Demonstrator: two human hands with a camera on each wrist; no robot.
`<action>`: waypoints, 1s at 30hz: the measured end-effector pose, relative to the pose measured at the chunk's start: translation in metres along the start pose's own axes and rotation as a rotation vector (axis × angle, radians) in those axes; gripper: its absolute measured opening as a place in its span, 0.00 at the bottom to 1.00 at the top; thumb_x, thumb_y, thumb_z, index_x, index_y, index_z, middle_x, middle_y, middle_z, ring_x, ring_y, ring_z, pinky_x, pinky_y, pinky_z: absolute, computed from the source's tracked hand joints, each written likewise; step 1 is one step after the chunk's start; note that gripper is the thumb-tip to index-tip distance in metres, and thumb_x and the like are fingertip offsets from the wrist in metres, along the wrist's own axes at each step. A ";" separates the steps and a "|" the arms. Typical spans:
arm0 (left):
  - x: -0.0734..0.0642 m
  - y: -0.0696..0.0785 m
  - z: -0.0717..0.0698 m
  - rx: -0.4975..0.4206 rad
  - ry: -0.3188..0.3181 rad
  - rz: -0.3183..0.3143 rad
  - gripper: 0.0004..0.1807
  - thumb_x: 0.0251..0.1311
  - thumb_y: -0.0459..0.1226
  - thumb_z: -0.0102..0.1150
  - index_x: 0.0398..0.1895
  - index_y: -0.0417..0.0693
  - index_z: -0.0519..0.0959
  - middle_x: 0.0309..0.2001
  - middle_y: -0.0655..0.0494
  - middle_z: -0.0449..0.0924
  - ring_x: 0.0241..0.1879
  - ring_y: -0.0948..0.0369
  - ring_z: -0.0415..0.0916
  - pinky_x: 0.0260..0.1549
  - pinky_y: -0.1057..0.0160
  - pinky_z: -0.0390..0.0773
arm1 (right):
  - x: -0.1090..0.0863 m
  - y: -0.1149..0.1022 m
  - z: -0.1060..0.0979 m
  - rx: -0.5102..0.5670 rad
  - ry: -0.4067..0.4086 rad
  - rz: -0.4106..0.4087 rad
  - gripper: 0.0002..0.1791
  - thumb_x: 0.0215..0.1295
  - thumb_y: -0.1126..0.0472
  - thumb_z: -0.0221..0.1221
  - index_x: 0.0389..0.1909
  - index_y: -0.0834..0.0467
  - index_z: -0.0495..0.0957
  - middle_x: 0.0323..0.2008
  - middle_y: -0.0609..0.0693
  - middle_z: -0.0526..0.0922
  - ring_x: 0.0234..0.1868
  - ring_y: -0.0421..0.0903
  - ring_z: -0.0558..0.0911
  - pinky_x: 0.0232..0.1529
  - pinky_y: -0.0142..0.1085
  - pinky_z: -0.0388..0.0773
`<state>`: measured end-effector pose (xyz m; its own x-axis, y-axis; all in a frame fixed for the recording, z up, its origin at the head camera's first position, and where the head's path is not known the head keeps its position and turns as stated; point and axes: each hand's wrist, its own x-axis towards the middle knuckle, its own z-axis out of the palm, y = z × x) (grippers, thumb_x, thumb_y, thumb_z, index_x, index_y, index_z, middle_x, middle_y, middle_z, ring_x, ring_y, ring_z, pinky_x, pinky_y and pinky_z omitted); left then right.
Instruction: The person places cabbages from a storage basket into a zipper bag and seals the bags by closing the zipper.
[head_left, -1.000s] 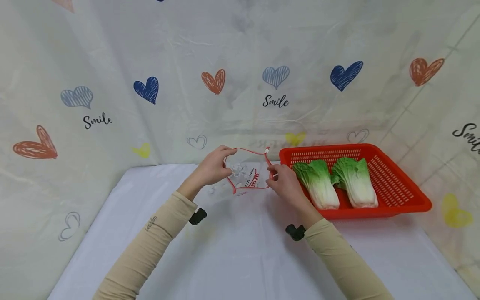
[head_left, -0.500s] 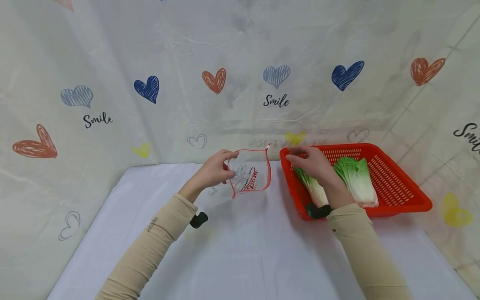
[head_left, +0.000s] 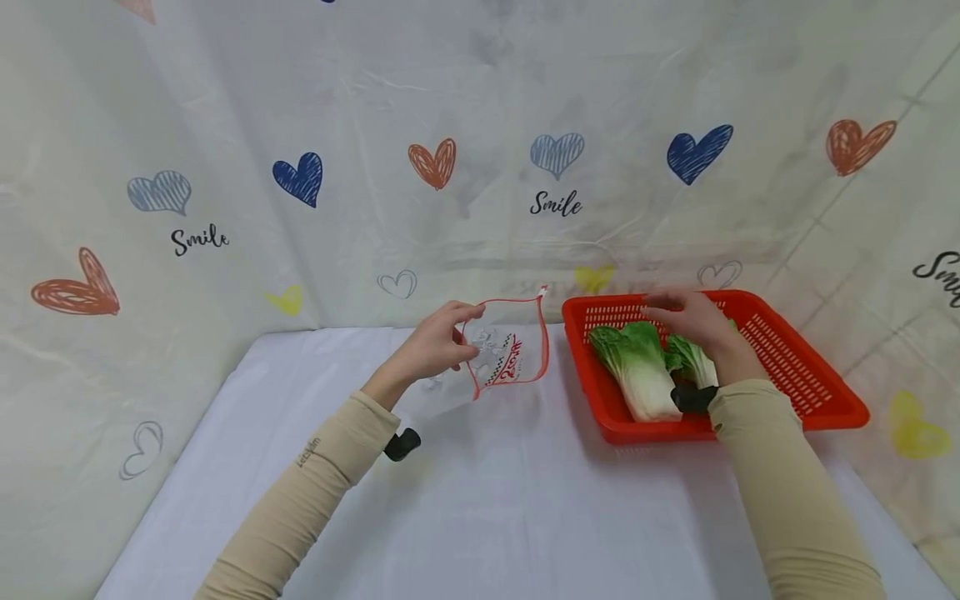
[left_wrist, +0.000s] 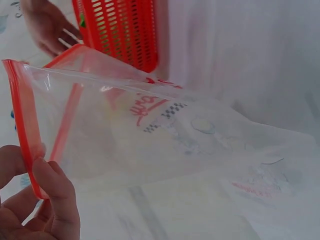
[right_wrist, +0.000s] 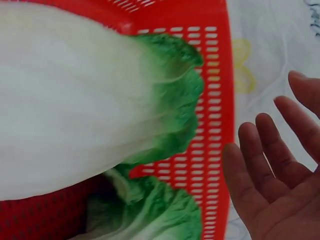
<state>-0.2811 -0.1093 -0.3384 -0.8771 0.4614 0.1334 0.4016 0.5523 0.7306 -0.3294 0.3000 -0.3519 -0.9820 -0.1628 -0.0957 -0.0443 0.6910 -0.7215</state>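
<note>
My left hand [head_left: 435,340] pinches the red-edged mouth of a clear plastic zip bag [head_left: 517,337] between thumb and fingers. In the left wrist view the bag [left_wrist: 125,135] gapes at its mouth, with red lettering and a checkered print on its side. My right hand [head_left: 697,321] hovers over the red plastic basket [head_left: 630,432], partly covering the right-hand napa cabbage [head_left: 682,354]. Another napa cabbage [head_left: 645,379] lies to its left in the basket. In the right wrist view, my right hand [right_wrist: 280,180] has its fingers spread, apart from the nearer cabbage [right_wrist: 100,100].
The basket stands at the back right of a table with a white cloth [head_left: 480,500]. A pale sheet [head_left: 480,100] printed with hearts and "Smile" hangs behind and at both sides. A small dark camera [head_left: 693,398] sits on my right wrist.
My right hand has let go of the bag's right edge and moved right, across the left cabbage to above the right one. My left hand keeps its grip on the bag.
</note>
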 end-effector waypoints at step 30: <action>-0.002 -0.003 0.002 -0.018 -0.020 -0.007 0.34 0.61 0.30 0.61 0.71 0.45 0.65 0.65 0.49 0.65 0.29 0.57 0.74 0.27 0.60 0.82 | -0.004 0.048 0.001 0.244 -0.431 0.190 0.39 0.68 0.53 0.60 0.74 0.61 0.55 0.72 0.71 0.49 0.69 0.67 0.59 0.55 0.57 0.74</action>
<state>-0.2799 -0.1102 -0.3424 -0.8742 0.4719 0.1149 0.3908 0.5430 0.7433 -0.3278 0.3331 -0.3870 -0.8018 -0.3608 -0.4763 0.2215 0.5609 -0.7977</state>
